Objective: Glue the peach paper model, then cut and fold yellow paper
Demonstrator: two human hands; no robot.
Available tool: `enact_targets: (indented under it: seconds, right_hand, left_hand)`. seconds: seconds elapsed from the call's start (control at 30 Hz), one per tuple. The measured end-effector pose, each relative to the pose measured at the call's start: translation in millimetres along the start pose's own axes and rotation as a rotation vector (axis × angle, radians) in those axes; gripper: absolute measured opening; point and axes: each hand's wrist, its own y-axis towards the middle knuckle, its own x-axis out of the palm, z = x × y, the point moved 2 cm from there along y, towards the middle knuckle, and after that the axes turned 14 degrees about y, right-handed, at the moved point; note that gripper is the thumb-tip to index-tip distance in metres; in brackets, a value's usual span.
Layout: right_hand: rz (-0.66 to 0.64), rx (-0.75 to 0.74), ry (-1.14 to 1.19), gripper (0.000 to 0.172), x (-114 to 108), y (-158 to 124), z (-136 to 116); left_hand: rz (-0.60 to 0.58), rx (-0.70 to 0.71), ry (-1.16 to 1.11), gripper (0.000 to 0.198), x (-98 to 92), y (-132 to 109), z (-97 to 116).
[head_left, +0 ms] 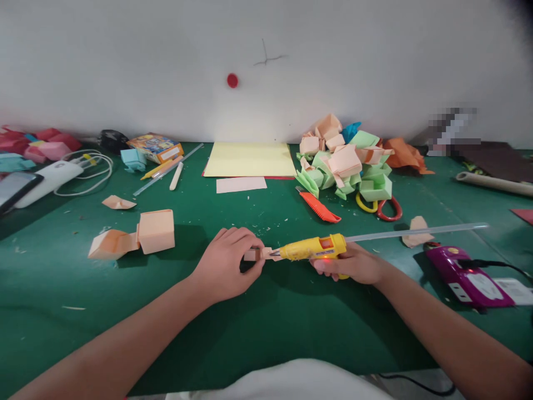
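Observation:
My right hand grips a yellow hot glue gun with a long clear glue stick sticking out of its back to the right. Its nozzle points left at a small peach folded paper piece, which my left hand pinches against the green mat. To the left of that hand lie a peach paper box and an attached peach folded shape.
A pile of folded peach, green and orange paper shapes sits at the back right, with an orange box cutter and scissors before it. Yellow sheets lie at the back middle. A purple device sits right; chargers and phone left.

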Motion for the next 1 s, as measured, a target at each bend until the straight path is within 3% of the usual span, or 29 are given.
enact_targets:
  seconds: [1.0]
  right_hand:
    - [0.026,0.008,0.029,0.053,3.6,1.2,-5.8]
  left_hand:
    - [0.029,0.021,-0.043,0.013,2.3,0.0,-1.4]
